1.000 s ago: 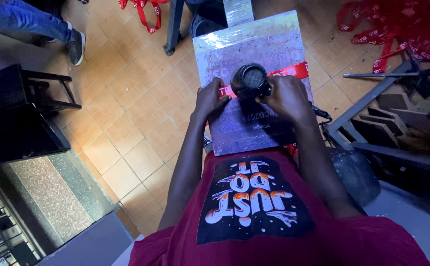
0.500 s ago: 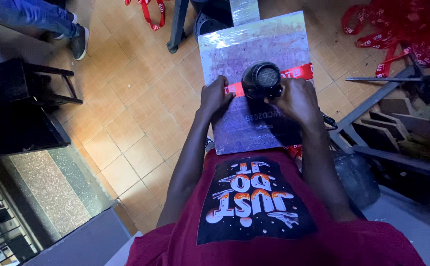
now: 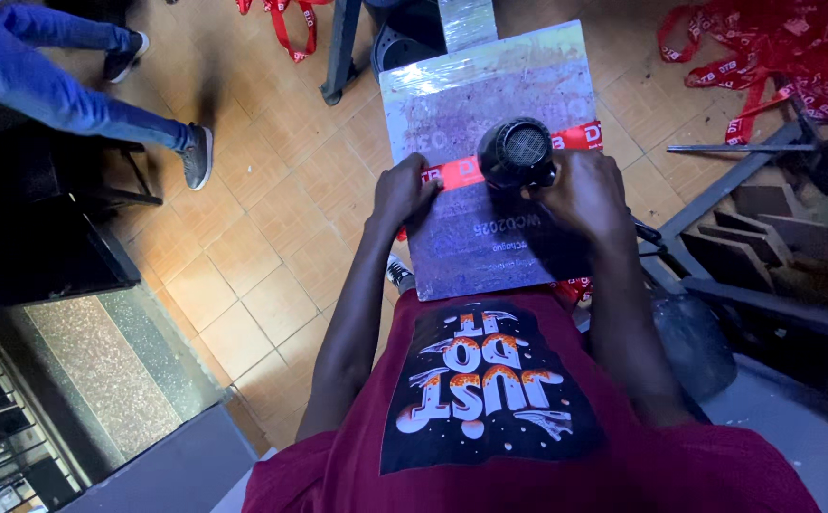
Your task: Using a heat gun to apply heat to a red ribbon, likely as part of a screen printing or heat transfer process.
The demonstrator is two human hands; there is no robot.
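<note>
My left hand [image 3: 404, 190] is flat on the red ribbon strap [image 3: 452, 173], fingers curled down and pressing it onto the board [image 3: 490, 95] near the board's left edge. My right hand [image 3: 580, 195] is wrapped around the handle of a black heat blower [image 3: 516, 152], grip closed tight, its round grilled back facing up at me, nozzle aimed down at the strap near the middle of the board.

The strap runs straight across from left edge to right edge, lying flat. It looks soft and limp, light as anything, so I'd say it wants pinning with flat fingers rather than pinching, and well clear of the nozzle. The blower looks stiff and heavier at the head; the handle is the place to grip.

The board is glossy and wrapped in shiny film, probably slippery, its near edge against my maroon shirt [image 3: 528, 446]. Beyond the far right corner lies a heap of red straps [image 3: 765, 47] on the tiled floor [image 3: 253, 256]. At top left, another person's jeans-clad legs [image 3: 63, 85].
</note>
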